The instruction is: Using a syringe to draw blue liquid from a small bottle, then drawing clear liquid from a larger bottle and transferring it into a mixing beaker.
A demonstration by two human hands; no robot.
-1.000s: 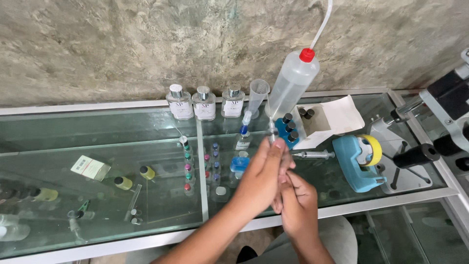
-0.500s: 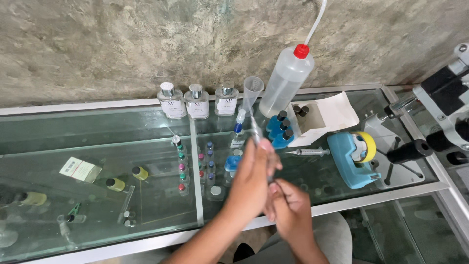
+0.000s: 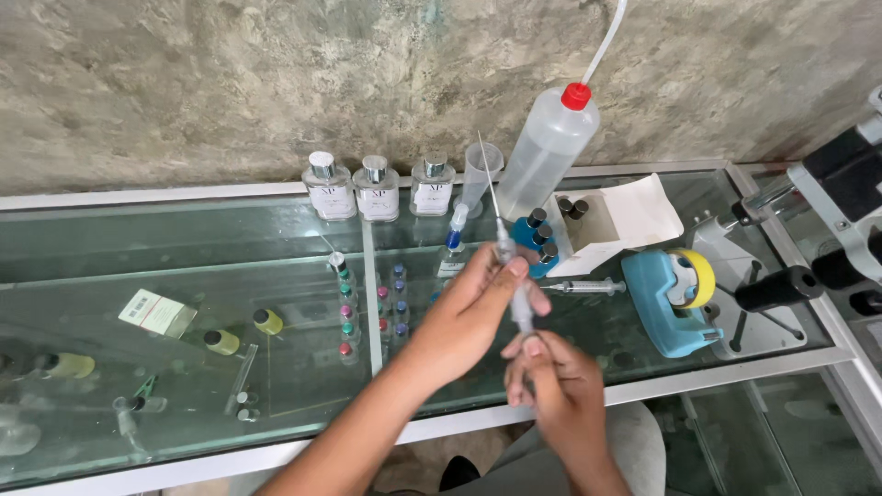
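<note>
Gripping a clear plastic syringe (image 3: 516,292) w/ long needle, left hand (image 3: 467,317) fingers on barrel, right hand (image 3: 551,386) fingers at plunger — needle could jab or slip.

Left glass (image 3: 119,248) open — bottles (image 3: 377,188) crowd centre.

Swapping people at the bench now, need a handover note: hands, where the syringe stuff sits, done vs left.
Left hand: pinching the upper barrel of a syringe, needle pointing up.
Right hand: gripping the syringe's lower end at the plunger.
Both hands are above the glass counter, nothing resting on it.
A second syringe lies flat on the glass beside the blue tape dispenser.
The squeeze bottle with red cap and three clear square bottles stand at the back wall.
Done: syringe picked up and held upright.
Left: fill level cannot be read, so check the barrel.
</note>
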